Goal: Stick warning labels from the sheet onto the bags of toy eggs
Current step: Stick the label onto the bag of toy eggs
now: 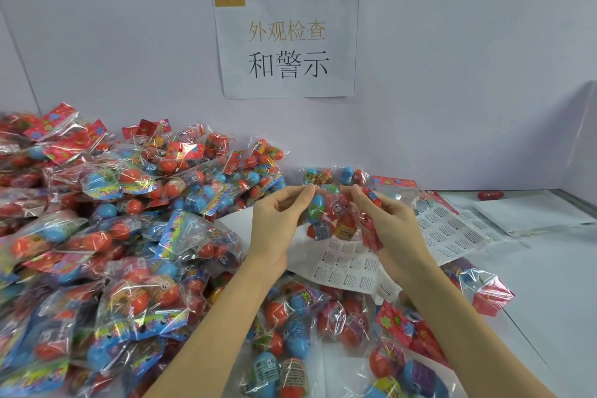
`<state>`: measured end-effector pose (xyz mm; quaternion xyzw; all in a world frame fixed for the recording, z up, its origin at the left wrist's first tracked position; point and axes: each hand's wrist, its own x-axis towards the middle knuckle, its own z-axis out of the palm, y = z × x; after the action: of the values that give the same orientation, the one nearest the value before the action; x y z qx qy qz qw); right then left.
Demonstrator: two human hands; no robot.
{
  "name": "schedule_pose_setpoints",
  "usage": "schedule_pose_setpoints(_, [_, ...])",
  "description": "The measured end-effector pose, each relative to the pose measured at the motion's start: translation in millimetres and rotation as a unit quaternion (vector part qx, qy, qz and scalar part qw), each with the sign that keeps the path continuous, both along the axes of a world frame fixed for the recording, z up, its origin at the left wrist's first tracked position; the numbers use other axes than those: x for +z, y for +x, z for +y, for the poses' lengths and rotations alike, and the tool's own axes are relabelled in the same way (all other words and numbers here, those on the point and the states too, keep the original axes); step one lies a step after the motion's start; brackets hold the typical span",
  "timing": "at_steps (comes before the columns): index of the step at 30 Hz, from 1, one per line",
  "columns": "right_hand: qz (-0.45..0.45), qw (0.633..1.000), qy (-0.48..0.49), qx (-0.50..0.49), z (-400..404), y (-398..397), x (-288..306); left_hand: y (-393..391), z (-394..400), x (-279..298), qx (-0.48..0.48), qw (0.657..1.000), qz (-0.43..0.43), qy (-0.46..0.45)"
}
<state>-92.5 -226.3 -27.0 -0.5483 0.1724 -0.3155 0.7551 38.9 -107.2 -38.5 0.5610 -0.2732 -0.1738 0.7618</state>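
Up front, I see both forearms reaching in from 6 o'clock and meeting just above the middle of the view. My left hand (277, 220) is raised with the palm turned inward, thumb and forefinger pinched on the top edge of a clear bag of toy eggs (336, 213), the other fingers curled loosely behind. My right hand (392, 223) mirrors it at 3 o'clock of the bag, fingertips pinching the same top edge and the red header card hanging down against the palm. The bag is held off the surface between the two hands; blue, red and green eggs show through the film.

Directly beneath the bag, at its 6 o'clock, a label sheet (350, 271) lies partly crumpled on the white surface (549, 284). More label sheets (452, 229) are spread at 3 o'clock of my right hand. A big heap of bagged eggs (106, 236) fills everything from 7 to 10 o'clock, piled up against the wall. Further bags (323, 333) lie between and around my forearms near 6 o'clock. A loose red egg (490, 195) sits alone near the far edge at 2 o'clock. On the pale wall (452, 74) at 12 o'clock hangs a paper sign (287, 42) with Chinese characters.
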Motion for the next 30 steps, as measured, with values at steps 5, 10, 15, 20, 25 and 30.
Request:
schedule_pose_setpoints(5, [0.032,0.995,-0.096,-0.002,-6,-1,2,5,2,-3,0.115,0.993,0.009,-0.004])
schedule_pose_setpoints(10, [0.057,0.99,-0.13,0.0,-5,1,-3,1,1,0,0.064,0.997,0.047,0.024])
schedule_pose_setpoints(15, [0.052,0.988,-0.144,-0.003,-1,1,-3,2,2,1,0.024,0.997,0.012,0.071])
schedule_pose_setpoints(20, [0.046,0.989,-0.138,-0.015,1,3,-5,6,4,0,0.046,0.998,-0.019,0.036])
schedule_pose_setpoints(25, [0.076,0.979,-0.189,0.02,2,1,-4,5,4,1,0.101,0.994,-0.028,0.012])
schedule_pose_setpoints(30, [0.111,0.965,-0.225,0.071,7,6,-9,9,5,1,0.125,0.992,-0.002,0.004])
